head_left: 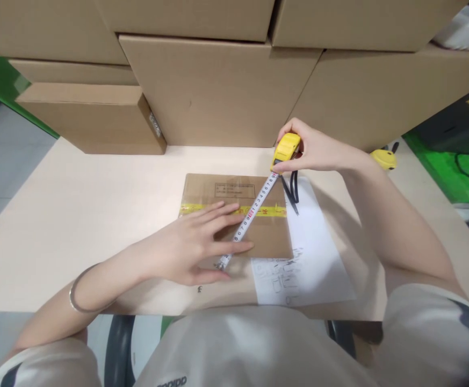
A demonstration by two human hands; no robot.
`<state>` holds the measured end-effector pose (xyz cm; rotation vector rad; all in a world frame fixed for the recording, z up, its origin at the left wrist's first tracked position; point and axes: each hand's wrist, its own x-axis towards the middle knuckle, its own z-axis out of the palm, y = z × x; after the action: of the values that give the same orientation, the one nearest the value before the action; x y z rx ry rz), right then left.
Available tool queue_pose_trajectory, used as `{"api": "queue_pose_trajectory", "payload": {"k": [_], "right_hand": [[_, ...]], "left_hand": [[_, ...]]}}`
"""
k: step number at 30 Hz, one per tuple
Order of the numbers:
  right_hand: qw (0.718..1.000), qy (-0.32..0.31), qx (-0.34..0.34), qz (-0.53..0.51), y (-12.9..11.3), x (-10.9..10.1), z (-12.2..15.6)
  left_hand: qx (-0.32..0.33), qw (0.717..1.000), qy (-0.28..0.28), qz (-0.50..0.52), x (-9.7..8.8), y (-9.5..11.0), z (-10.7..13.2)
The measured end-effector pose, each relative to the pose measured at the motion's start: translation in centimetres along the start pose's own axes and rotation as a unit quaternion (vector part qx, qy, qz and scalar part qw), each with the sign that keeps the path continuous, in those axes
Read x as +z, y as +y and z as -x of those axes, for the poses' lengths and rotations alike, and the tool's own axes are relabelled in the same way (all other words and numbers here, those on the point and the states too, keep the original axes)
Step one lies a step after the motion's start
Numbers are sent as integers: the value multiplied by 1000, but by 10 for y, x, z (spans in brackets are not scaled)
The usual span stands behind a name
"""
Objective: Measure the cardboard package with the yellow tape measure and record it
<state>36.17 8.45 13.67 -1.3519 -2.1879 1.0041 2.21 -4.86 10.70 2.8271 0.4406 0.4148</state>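
My right hand [304, 145] grips the yellow case of a tape measure [286, 150], its black strap hanging loose. The white blade [258, 203] is drawn out diagonally across a flat cardboard box [268, 236]. Yellow tape with red print runs across this box, and a printed label shows on top. My left hand [202, 242] lies over the box's near left part with fingers spread. The blade's end [222, 263] sits between the left thumb and index finger, near the box's front edge. Under the box's right side lies a white paper [318, 269] with pen marks.
Large cardboard boxes [218, 91] are stacked along the back of the table [36, 226]. A slimmer carton [93, 115] stands at the back left. A second yellow tape measure [384, 159] lies behind my right forearm.
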Motion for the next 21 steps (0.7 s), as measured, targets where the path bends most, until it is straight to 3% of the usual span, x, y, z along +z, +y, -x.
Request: {"api": "queue_pose_trajectory", "payload": {"k": [6, 14, 21], "right_hand": [[996, 18, -89, -17, 28, 8, -26], [981, 70, -180, 27, 30, 35, -26], [978, 90, -186, -18, 39, 50, -35]], "left_hand": [[-15, 1000, 0, -23, 2, 8, 3], [-32, 992, 60, -106, 21, 28, -4], [-44, 985, 69, -153, 28, 44, -11]]}}
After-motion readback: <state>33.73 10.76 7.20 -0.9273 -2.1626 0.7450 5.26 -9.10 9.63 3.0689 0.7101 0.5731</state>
